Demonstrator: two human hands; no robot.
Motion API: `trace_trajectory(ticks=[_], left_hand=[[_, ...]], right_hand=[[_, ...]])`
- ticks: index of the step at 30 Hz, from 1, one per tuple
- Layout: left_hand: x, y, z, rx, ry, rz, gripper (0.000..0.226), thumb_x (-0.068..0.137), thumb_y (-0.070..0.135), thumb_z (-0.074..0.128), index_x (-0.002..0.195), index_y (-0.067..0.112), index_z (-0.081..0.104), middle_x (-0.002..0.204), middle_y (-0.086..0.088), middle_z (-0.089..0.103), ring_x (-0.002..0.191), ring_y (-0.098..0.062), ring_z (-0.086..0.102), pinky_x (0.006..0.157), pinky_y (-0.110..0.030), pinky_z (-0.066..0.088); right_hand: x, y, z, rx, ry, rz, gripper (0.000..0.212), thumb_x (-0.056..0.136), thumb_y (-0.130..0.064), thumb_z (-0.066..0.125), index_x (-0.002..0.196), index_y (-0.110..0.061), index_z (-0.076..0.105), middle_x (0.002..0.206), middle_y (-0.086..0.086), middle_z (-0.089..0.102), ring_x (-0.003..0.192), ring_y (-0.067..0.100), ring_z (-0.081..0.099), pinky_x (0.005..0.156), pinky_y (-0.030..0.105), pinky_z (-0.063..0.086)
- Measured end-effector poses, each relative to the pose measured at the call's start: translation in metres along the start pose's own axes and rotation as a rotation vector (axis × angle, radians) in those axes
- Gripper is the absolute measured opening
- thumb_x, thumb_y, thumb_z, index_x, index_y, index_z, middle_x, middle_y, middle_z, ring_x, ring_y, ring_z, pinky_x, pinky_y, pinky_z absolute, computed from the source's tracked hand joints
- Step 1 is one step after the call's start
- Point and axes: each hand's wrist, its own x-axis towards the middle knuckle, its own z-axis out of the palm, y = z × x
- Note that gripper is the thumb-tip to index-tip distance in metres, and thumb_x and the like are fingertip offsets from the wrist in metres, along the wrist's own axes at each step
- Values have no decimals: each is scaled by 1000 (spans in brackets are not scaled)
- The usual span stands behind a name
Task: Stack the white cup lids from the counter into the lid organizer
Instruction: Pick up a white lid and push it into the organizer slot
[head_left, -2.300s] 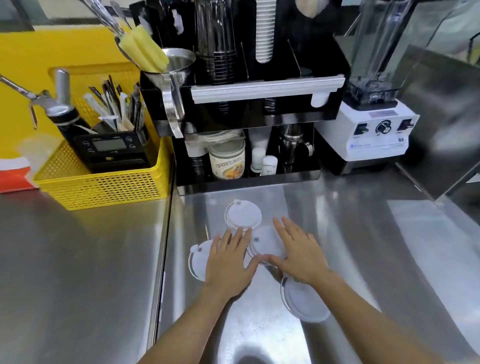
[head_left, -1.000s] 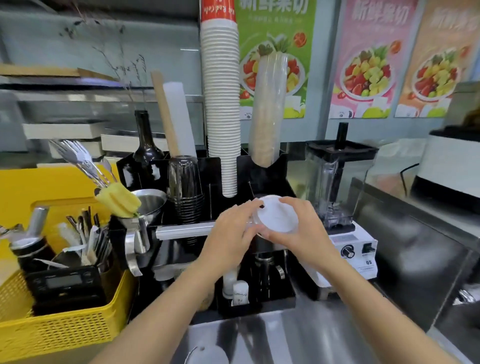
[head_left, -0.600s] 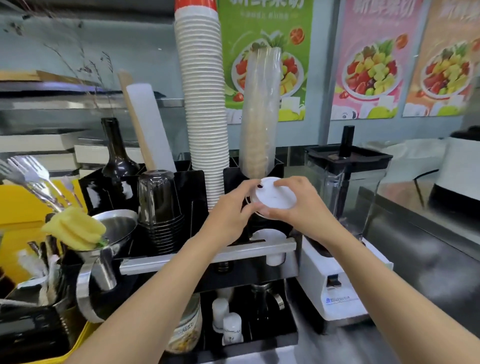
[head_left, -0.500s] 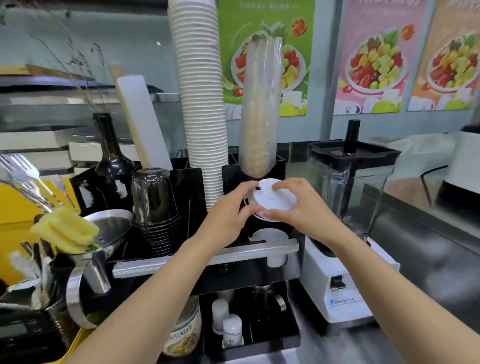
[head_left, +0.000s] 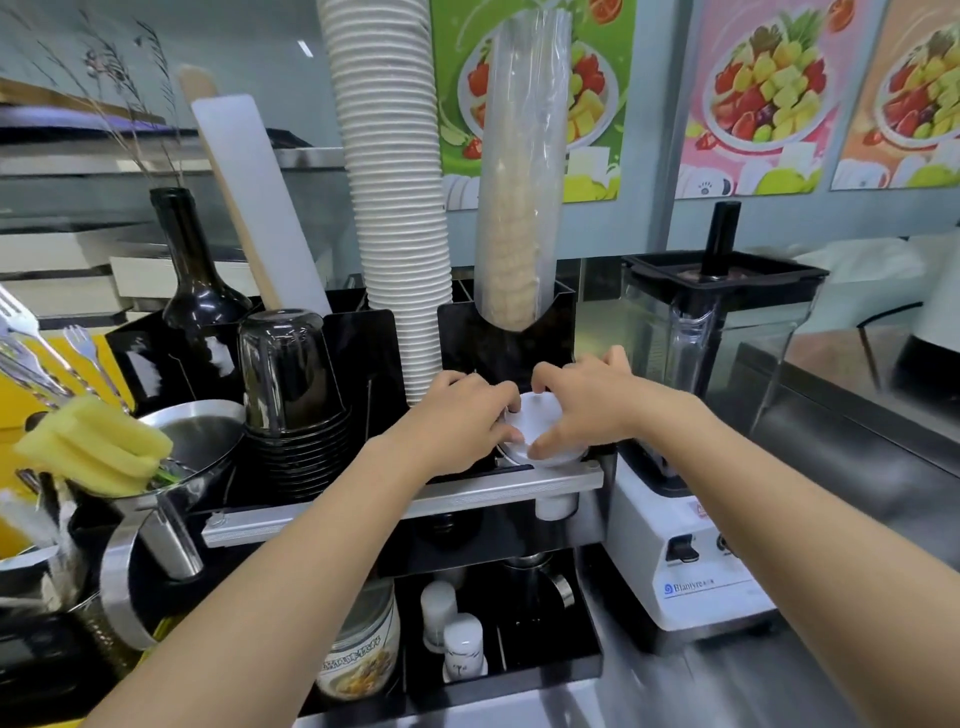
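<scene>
Both hands hold a white cup lid (head_left: 536, 427) over the front right slot of the black lid organizer (head_left: 506, 345). My left hand (head_left: 465, 423) grips its left edge and my right hand (head_left: 584, 408) presses its right side and top. The lid lies flat on other white lids in that slot, just above the silver rail (head_left: 483, 496). The counter where other lids lay is out of view.
A tall stack of white paper cups (head_left: 397, 197) and a sleeve of clear cups (head_left: 519, 171) rise behind the slot. Stacked black cups (head_left: 291, 384) stand to the left, a blender (head_left: 696, 415) to the right. A metal funnel with yellow sponges (head_left: 88, 449) sits at far left.
Both hands have lowered the lid from chest height in front of the clear cups down into the front right slot. The view has moved closer to the organizer.
</scene>
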Motion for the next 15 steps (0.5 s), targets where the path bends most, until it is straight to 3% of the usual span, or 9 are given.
trace_trajectory(ticks=[3,6,11,15], left_hand=[[9,1,1,79,-139,28,22,94,21,37,103,18,56,106,-3,63,112,-20,46,104,-34,20],[11,1,8,149,-233,41,27,90,17,34,99,19,59,110,-6,60,115,-21,41,105,-38,21],[8,3,14,181,-181,55,33,90,25,33,99,13,63,106,-5,61,112,-20,40,105,-38,22],[8,5,14,179,-198,37,35,88,22,34,109,16,61,111,-3,62,114,-20,37,105,-39,22]], right_hand=[[5,-7,0,-18,-140,29,50,77,-49,60,111,-16,45,85,2,48,97,25,34,81,35,23],[12,-10,9,-104,-183,18,46,83,-48,50,115,-16,49,85,2,54,108,28,46,99,42,20],[17,-13,11,-202,-289,39,39,87,-38,42,123,-26,49,97,2,57,118,27,41,106,51,7],[23,-13,11,-221,-350,62,47,87,-32,44,133,-42,38,102,2,55,120,26,38,104,49,9]])
